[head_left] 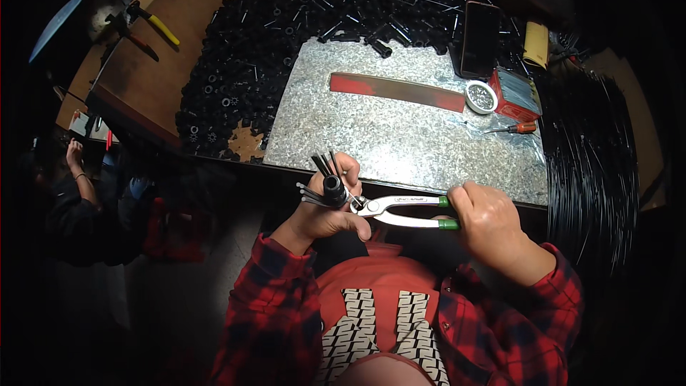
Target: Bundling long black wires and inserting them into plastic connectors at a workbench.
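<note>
My left hand (323, 223) is closed round a black round hub (333, 187) from which several thin dark rods stick out. My right hand (489, 216) grips the green-ended handles of a pair of pliers (411, 201). The handles are spread apart, and the plier jaws meet the work beside the hub, near my left thumb and fingers. What exactly lies between the jaws is too small to make out. Both hands are held just off the near edge of a grey speckled slab (400, 146), above my lap.
A large heap of black small parts (243, 64) covers the back and left. On the slab lie a red-brown strip (396, 91), a white cup of small pieces (481, 97), a red box (516, 96) and a screwdriver (525, 128). A phone (480, 39) stands behind; long thin rods (589, 171) hang right.
</note>
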Demonstrator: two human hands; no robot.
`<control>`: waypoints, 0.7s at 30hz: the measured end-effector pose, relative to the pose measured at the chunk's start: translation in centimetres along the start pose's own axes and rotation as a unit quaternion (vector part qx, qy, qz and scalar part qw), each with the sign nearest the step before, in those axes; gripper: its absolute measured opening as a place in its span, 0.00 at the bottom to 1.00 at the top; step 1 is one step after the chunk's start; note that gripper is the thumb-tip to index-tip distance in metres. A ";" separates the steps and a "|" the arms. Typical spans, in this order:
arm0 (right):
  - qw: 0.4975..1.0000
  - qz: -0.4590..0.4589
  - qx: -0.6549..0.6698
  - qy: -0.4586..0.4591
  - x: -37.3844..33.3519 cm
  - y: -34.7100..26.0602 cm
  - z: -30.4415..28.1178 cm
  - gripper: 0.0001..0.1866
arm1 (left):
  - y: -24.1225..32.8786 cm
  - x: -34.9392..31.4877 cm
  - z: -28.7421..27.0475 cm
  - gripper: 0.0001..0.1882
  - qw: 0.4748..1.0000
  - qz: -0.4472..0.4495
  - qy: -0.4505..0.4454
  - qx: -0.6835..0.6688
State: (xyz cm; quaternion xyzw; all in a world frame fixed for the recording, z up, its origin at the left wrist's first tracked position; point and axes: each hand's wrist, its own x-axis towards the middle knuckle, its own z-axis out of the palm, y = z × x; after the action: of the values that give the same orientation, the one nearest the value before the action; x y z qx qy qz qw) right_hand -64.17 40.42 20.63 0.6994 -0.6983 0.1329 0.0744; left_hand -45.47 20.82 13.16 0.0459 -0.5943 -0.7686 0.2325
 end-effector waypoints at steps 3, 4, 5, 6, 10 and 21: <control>0.999 -0.013 -0.041 -0.003 0.2 -0.1 -0.8 0.15 | -0.5 0.0 -0.2 0.42 1.000 -0.016 0.001 -0.002; 0.998 -0.015 -0.063 -0.002 0.2 -0.2 -1.0 0.16 | -0.6 0.0 -0.2 0.41 0.999 -0.006 0.004 0.042; 0.996 -0.017 -0.085 -0.001 0.3 -0.3 -1.0 0.16 | -0.7 0.0 -0.1 0.41 0.996 0.003 0.008 0.086; 0.996 -0.017 -0.085 -0.002 0.3 -0.3 -1.0 0.16 | -0.7 0.1 0.0 0.41 0.996 0.003 0.009 0.086; 0.996 -0.009 -0.079 -0.039 0.2 -0.4 -0.7 0.16 | -0.7 0.1 0.2 0.38 0.990 0.003 0.009 0.141; 0.963 0.049 0.190 -0.182 0.4 -0.1 1.2 0.22 | -0.3 0.3 0.1 0.46 0.998 -0.020 0.056 -0.030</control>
State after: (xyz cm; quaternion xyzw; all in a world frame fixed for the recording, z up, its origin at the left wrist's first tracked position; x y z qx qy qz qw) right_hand -63.97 39.74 19.63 0.6780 -0.6953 0.1370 -0.1953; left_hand -45.84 20.85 12.93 0.0936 -0.5562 -0.7867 0.2509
